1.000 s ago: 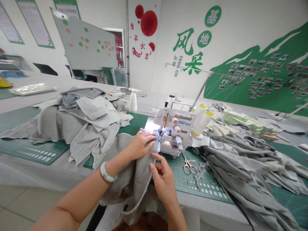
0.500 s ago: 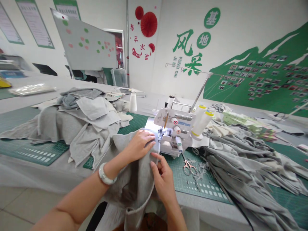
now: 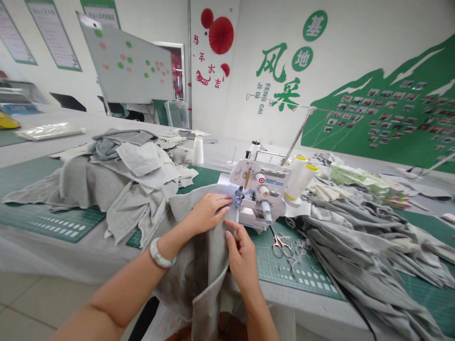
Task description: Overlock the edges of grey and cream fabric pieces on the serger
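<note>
Pressed grey cloth [image 3: 215, 255] flat beside the presser foot [image 3: 239, 198] of a white sewing machine [image 3: 254, 171], with the left hand [image 3: 209, 211] palm-down, fingers extended and close together, gripping nothing. Set thumb and forefinger of the right hand [image 3: 243, 253] at the cloth's edge, slightly apart, with the other fingers curled; could not tell pinch from light touch at this angle. Called, judging by the layout, for even pressure, slack in the hanging folds and fingertips clear of the foot.
</note>
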A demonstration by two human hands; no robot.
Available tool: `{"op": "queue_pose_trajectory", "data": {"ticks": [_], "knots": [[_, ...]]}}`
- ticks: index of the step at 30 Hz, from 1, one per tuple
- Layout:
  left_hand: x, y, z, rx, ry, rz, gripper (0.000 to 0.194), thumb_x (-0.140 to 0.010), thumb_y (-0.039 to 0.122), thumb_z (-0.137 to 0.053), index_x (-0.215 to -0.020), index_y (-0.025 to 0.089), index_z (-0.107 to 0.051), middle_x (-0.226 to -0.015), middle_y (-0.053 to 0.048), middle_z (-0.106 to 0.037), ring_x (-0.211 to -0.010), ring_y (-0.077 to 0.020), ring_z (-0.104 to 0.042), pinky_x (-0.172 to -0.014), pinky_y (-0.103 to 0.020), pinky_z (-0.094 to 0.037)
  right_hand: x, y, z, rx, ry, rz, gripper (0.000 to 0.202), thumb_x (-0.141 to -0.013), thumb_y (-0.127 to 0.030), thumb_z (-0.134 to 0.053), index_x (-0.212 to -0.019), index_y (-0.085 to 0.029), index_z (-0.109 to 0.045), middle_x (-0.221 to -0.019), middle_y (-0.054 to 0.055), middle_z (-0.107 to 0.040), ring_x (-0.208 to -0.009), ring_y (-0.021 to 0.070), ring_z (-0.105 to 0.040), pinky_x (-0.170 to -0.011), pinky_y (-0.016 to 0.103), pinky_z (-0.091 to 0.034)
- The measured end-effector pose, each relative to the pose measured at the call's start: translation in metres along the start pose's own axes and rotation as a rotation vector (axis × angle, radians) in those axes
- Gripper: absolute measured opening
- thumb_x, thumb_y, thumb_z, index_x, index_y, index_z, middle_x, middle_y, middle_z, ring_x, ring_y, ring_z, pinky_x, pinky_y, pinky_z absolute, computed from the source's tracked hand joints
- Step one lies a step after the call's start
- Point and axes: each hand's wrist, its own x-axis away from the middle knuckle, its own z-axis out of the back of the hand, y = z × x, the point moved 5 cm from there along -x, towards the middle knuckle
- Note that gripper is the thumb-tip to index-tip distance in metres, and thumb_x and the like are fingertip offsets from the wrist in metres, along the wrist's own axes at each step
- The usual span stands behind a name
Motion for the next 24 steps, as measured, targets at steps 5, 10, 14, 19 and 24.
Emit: {"op": "queue_pose_trajectory", "data": {"ticks": [5, 10, 14, 19, 24], "knots": [[-0.005, 0.0, 0.0, -0.032, -0.004, -0.006, 0.031, -0.094, 0.024, -0.047, -0.119, 0.017, -0.064, -0.126, -0.009, -0.064, -0.12, -0.0224, -0.056, -0.106, -0.042, -0.04, -0.002, -0.002, -0.001, -0.011, 0.0, 0.004, 0.028, -0.092, -0.029, -0.045, -0.109, -0.018, -0.063, -0.1, 0.006, -0.067, -0.09, 0.0194, -0.061, -0.079, 0.029, -0.046], [-0.002, 0.015, 0.004, -0.017, 0.022, -0.029, 0.03, -0.095, 0.022, -0.043, -0.112, 0.015, -0.067, -0.117, -0.009, -0.068, -0.114, -0.0227, -0.059, -0.103, -0.042, -0.041, -0.006, -0.005, -0.005, -0.042, -0.002, 0.062, 0.024, -0.093, -0.025, -0.043, -0.106, -0.018, -0.062, -0.102, 0.005, -0.069, -0.092, 0.0178, -0.062, -0.084, 0.028, -0.046], [-0.001, 0.01, 0.001, 0.12, 0.013, -0.029, 0.031, -0.096, 0.023, -0.042, -0.109, 0.017, -0.069, -0.12, -0.009, -0.067, -0.116, -0.0218, -0.058, -0.102, -0.04, -0.043, -0.008, -0.005, -0.01, -0.057, -0.012, 0.087, 0.024, -0.093, -0.023, -0.042, -0.106, -0.018, -0.061, -0.104, 0.005, -0.069, -0.095, 0.0172, -0.062, -0.086, 0.027, -0.045], [-0.005, -0.009, 0.0, 0.231, -0.005, -0.086, 0.03, -0.092, 0.02, -0.047, -0.114, 0.017, -0.068, -0.124, -0.01, -0.065, -0.12, -0.0212, -0.056, -0.106, -0.039, -0.04, -0.007, -0.007, -0.013, -0.068, -0.029, 0.083, 0.026, -0.092, -0.021, -0.042, -0.108, -0.018, -0.063, -0.106, 0.005, -0.069, -0.098, 0.0176, -0.062, -0.089, 0.028, -0.045], [-0.01, -0.016, 0.002, 0.274, -0.058, -0.104, 0.031, -0.092, 0.02, -0.047, -0.116, 0.016, -0.066, -0.128, -0.011, -0.062, -0.122, -0.0197, -0.055, -0.111, -0.04, -0.035, -0.007, -0.008, -0.012, -0.083, -0.044, 0.053, 0.029, -0.089, -0.018, -0.041, -0.108, -0.018, -0.064, -0.106, 0.006, -0.068, -0.099, 0.0184, -0.061, -0.092, 0.031, -0.045]]}}
